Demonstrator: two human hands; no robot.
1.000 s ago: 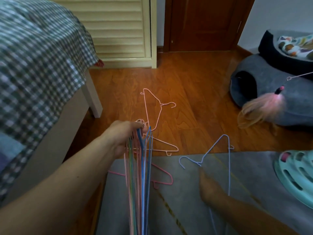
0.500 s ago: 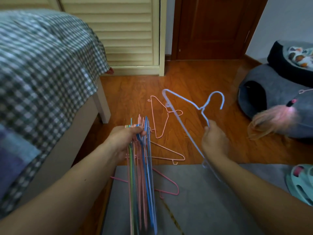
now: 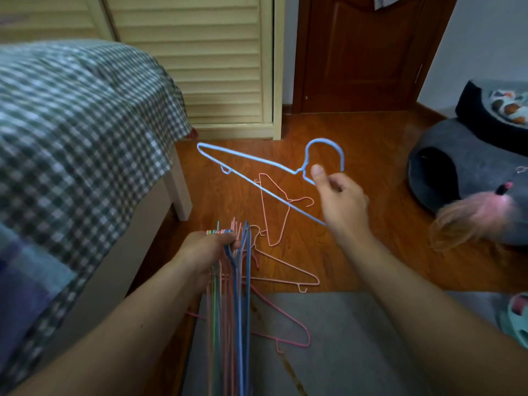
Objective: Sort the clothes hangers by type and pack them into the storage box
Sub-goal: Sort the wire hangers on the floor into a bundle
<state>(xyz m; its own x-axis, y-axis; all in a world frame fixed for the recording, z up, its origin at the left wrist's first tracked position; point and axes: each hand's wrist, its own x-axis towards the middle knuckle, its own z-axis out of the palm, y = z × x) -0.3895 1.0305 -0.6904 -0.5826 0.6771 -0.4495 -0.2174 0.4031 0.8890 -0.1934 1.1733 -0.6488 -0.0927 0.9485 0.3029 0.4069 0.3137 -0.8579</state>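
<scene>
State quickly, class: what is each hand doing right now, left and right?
Left hand: closed round a bundle of hangers.
Right hand: pinching the blue hanger just below its hook, lifted off the floor.

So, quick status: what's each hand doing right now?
Left hand grips hanger bundle. Right hand pinches blue hanger, lifted. Three pink hangers on floor; storage box not in view.
</scene>
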